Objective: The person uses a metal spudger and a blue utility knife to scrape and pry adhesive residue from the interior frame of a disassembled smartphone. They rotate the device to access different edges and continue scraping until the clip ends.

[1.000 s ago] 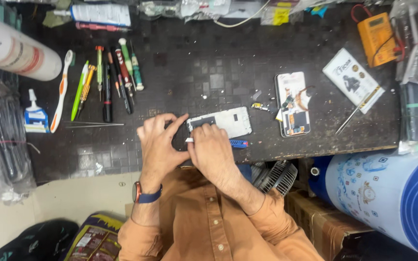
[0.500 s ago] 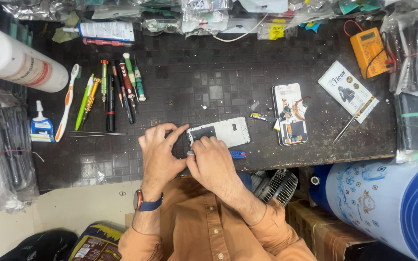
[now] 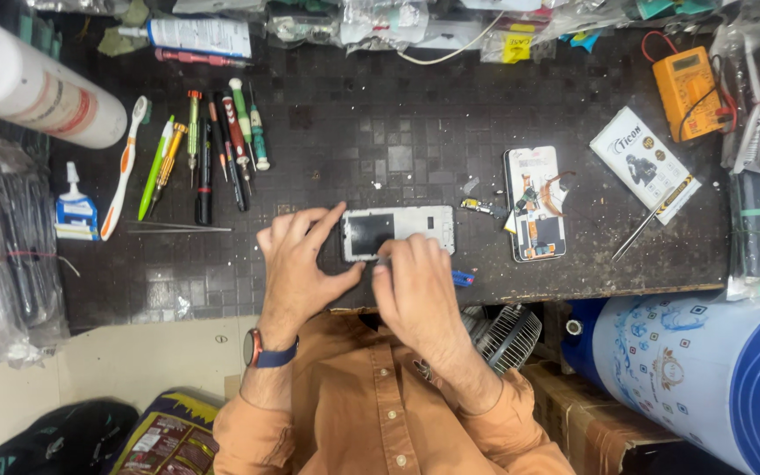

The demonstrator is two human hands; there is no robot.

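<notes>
Left hand [image 3: 296,268]: fingers spread and arched, resting on the dark tiled worktop [image 3: 380,114], index fingertip touching the left end of the white phone frame [image 3: 398,232]; nothing pinched. Wrist carries a watch on a blue strap [image 3: 261,350].

Right hand [image 3: 415,286]: fingers pressed together and curled down over the near edge of the phone frame; whether they pinch a tool cannot be told (fingertips hidden under the knuckles). Small blue piece [image 3: 462,278] shows just beside this hand, at the bench edge.

Phone frame: lies flat, lengthwise across, near the front edge of the worktop, between the two hands, dark panel at its left half.

Head view, remaining items. Opened phone [image 3: 536,204] with exposed parts, lying lengthwise away from the person, right of the frame and apart from it. Small loose component [image 3: 478,207] between the two. Row of screwdrivers and pens [image 3: 217,145], far left. Toothbrush [image 3: 125,167], white and orange, left of that row. Tweezers [image 3: 178,230], below the row. Yellow multimeter [image 3: 688,88], far right corner. White printed packet [image 3: 644,163] beside it, a thin metal tool [image 3: 639,233] at its lower edge. Small desk fan [image 3: 503,339] under the bench. Person wears an orange shirt [image 3: 371,413].
</notes>
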